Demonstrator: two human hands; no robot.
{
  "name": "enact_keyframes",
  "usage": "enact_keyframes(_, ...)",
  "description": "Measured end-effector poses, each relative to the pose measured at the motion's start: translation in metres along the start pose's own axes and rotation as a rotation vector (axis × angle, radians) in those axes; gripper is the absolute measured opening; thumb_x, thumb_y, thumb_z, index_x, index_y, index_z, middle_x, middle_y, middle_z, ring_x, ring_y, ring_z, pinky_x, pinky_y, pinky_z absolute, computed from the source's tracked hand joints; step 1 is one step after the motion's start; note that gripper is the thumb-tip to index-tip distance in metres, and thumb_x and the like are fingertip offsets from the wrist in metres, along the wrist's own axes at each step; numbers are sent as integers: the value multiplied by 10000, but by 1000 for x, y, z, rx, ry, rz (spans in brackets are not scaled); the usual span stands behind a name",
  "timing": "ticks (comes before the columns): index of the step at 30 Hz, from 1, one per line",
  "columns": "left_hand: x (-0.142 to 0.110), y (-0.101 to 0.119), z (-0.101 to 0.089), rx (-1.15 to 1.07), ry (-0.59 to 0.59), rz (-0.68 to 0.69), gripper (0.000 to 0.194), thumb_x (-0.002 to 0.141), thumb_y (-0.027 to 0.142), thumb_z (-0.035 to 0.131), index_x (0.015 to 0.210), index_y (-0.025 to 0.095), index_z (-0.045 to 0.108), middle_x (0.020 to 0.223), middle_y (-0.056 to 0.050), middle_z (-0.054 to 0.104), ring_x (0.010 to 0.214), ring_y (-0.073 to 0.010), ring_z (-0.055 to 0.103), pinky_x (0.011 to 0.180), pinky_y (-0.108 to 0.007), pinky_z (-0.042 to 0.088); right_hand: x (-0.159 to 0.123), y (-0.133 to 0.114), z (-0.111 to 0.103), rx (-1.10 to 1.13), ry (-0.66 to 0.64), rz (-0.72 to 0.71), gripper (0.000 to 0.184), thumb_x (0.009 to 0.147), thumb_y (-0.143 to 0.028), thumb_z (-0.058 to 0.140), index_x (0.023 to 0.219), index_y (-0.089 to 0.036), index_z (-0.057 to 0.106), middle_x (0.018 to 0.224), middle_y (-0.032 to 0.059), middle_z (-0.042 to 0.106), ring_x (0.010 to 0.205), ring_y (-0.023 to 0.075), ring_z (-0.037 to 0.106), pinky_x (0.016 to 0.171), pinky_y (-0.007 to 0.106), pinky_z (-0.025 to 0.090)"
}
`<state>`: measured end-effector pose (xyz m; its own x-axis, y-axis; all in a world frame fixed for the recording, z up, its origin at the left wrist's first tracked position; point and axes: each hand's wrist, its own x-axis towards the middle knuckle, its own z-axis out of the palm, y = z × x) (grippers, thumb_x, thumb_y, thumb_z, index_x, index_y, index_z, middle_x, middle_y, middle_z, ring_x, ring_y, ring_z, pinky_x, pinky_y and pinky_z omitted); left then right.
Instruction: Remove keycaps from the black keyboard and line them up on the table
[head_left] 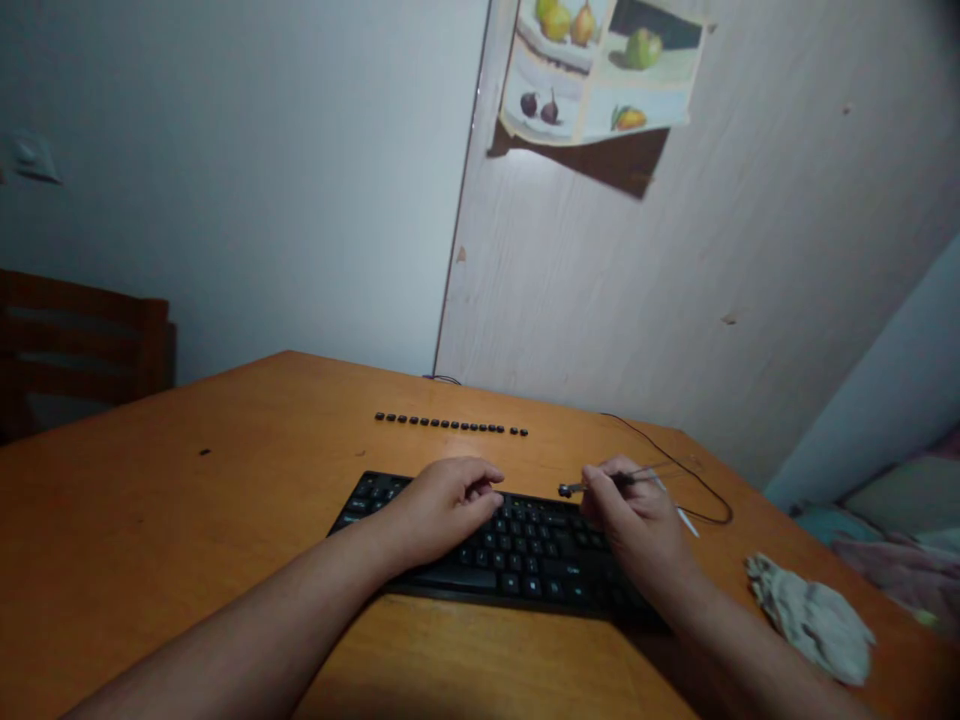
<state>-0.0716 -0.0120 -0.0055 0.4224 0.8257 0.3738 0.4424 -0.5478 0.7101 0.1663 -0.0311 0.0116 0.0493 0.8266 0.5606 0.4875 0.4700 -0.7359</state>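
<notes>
A black keyboard (499, 575) lies on the wooden table, partly covered by both hands. My left hand (450, 500) rests over its upper left part, fingers loosely curled, thumb apart from the index finger, with nothing visible between them. My right hand (637, 510) is above the keyboard's right side, pinching a thin metal tool (581, 488) whose exact kind I cannot make out. At the tool's left end is a small black piece that looks like a keycap (565, 491). Beyond the keyboard, several black keycaps (445, 424) stand in a row.
A single small black piece (205, 452) lies on the table (247, 520) at left. A crumpled pale cloth (814, 615) is at the right edge. A black cable (709, 485) loops behind my right hand, near a white strip (687, 521). A wooden chair (82, 340) stands at left.
</notes>
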Motion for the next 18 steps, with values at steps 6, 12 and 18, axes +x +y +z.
enact_keyframes(6,-2,4,16,-343,-48,-104,340,790,304,616,1095,153,621,855,-37,651,765,-146,602,711,-267,475,-5,-21,24,82,-97,-43,307,884,-393,546,649,-195,532,593,-21,507,551,122,493,540,239,384)
enact_keyframes(12,3,2,14,-551,-6,-111,260,777,286,636,994,143,627,781,-15,606,701,-117,554,632,-229,421,-5,-26,49,100,-139,-144,277,895,-348,536,663,-197,550,624,-20,516,574,115,500,553,230,401)
enact_keyframes(18,6,-5,10,-563,22,-162,178,776,300,623,870,150,613,719,-4,595,677,-125,561,601,-232,410,-6,-32,59,124,-175,-219,181,911,-298,514,801,-201,620,734,5,601,691,134,583,644,237,470)
